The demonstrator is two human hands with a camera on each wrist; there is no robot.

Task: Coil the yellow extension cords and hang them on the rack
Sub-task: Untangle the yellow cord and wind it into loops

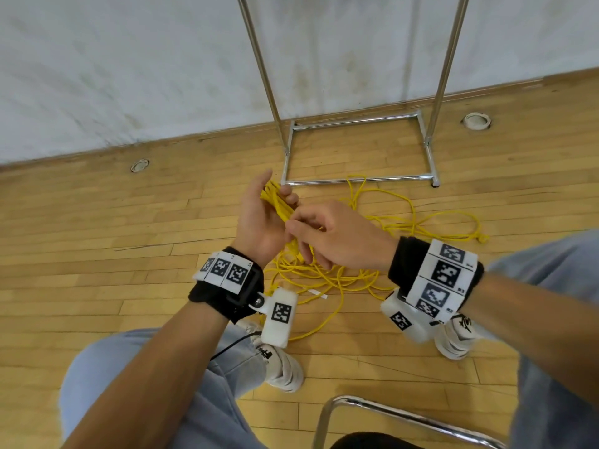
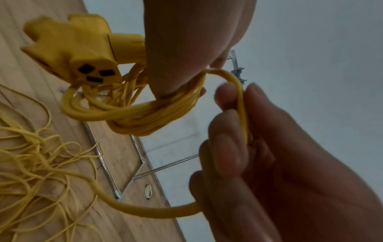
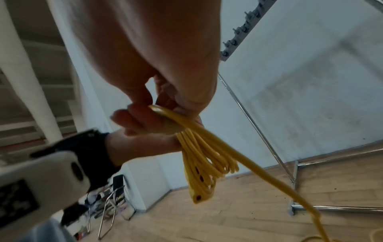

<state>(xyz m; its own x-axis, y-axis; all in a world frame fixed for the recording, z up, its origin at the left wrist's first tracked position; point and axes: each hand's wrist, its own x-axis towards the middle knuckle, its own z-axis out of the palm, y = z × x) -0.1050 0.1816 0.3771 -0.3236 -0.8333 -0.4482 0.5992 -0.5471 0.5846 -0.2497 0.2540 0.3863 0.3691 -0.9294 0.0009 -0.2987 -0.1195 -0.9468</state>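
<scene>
Holding a bundle of yellow cord loops (image 1: pixel 279 202) in my left hand (image 1: pixel 259 218), I have my fingers curled round the gathered strands, palm turned up. The left wrist view shows the yellow three-way socket block (image 2: pixel 82 54) hanging beside that bundle. My right hand (image 1: pixel 337 238) sits just right of the left, touching it, and its grip pinches a single strand of the same cord (image 2: pixel 241 104) between thumb and fingers, arching over to the bundle. From my right hand the cord drops to a loose yellow tangle (image 1: pixel 340 273) on the wooden floor (image 1: pixel 113 228), near my shoes and spreading right. The chrome rack (image 1: pixel 356 147) stands farther off against the pale wall; its foot bar lies just beyond the tangle.
</scene>
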